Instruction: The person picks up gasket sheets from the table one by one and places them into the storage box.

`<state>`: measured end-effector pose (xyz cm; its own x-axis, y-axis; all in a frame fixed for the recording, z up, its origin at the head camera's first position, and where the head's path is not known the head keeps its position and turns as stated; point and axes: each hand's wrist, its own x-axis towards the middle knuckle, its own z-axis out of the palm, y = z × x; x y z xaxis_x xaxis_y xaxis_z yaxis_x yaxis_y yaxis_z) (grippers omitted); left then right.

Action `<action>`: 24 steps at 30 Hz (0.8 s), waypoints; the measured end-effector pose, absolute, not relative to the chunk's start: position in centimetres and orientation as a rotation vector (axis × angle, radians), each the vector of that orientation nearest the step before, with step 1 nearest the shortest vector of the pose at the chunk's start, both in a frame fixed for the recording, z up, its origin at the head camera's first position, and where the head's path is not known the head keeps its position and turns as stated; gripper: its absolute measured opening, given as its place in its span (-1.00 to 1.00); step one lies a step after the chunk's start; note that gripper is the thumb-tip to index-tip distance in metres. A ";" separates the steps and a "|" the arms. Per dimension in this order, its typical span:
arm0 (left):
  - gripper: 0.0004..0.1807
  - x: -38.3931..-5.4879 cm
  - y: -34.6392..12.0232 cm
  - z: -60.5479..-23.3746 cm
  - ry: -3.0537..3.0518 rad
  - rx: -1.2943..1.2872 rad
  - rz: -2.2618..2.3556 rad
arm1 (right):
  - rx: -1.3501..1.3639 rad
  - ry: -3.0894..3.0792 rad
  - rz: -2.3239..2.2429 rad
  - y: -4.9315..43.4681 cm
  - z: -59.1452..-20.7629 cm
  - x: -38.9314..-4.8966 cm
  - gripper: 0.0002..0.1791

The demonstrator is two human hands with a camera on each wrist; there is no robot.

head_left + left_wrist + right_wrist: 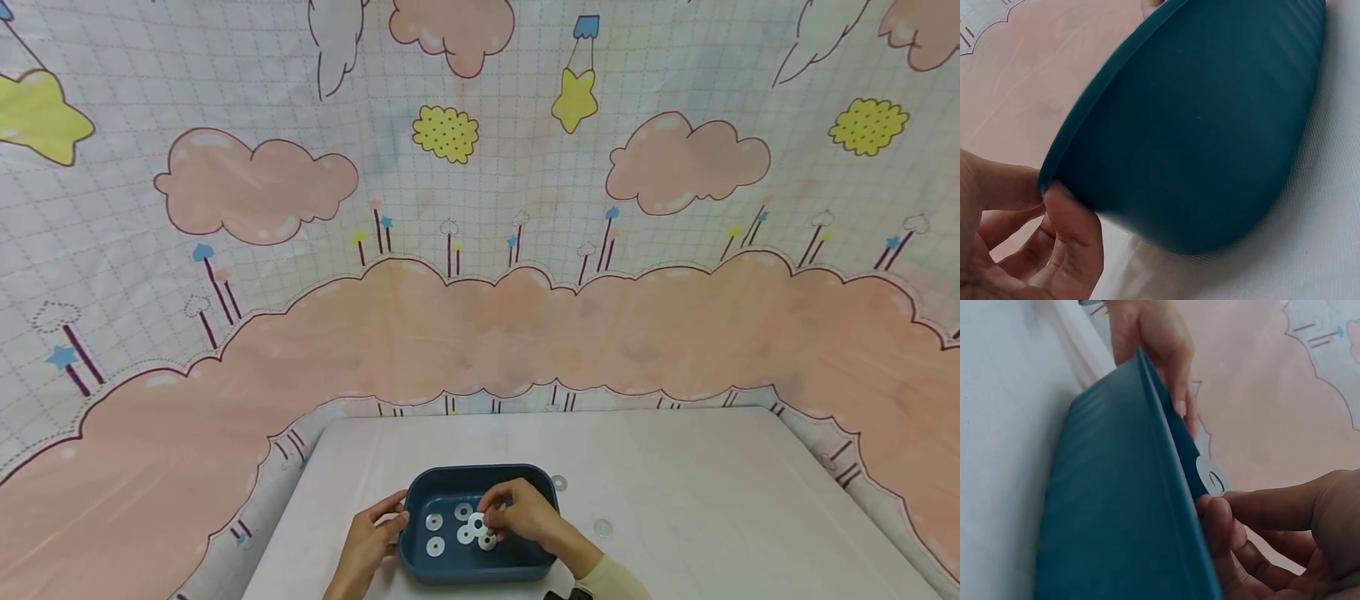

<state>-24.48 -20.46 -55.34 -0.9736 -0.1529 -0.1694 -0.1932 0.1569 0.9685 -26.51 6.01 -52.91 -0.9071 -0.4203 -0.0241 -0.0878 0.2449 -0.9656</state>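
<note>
A dark blue rectangular tray [472,575] stands on the white table, with several flat round metal washers [435,547] lying loose inside it. At its left end my left hand [366,535] pinches the rim between thumb and finger, as the tray wall [1197,125] shows in the left wrist view. My right hand [528,512] is over the inside of the tray and pinches one washer [1205,470] between thumb and fingertip. That washer is held up near the rim in the right wrist view. From the head, it partly overlaps the washers below.
Two more washers lie on the table right of the tray: one [559,482] close to its back right corner, another [603,527] farther right. Behind the white table [675,467] hangs a patterned cloth [525,333] with clouds and stars.
</note>
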 end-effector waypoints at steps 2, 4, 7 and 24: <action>-0.49 -24.5 -20.5 -55.3 2.361 -0.357 1.984 | -0.459 2.227 -1.702 5.7 -53.0 -26.5 -0.89; -0.49 -24.6 -20.5 -55.2 2.355 -0.362 1.980 | -0.443 2.218 -1.694 5.4 -53.1 -26.6 -0.89; -0.49 -24.7 -20.6 -55.2 2.353 -0.355 1.978 | -0.430 2.206 -1.684 4.9 -53.4 -26.7 -0.86; -0.50 -24.8 -20.6 -55.0 2.372 -0.373 1.954 | -0.344 2.187 -1.578 3.7 -54.1 -26.6 -0.86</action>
<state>-24.83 -20.61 -55.05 -0.9700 -0.1556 -0.1869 -0.2132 0.1745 0.9613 -26.61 3.70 -54.12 -0.8815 -0.4325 -0.1898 0.0438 0.3253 -0.9446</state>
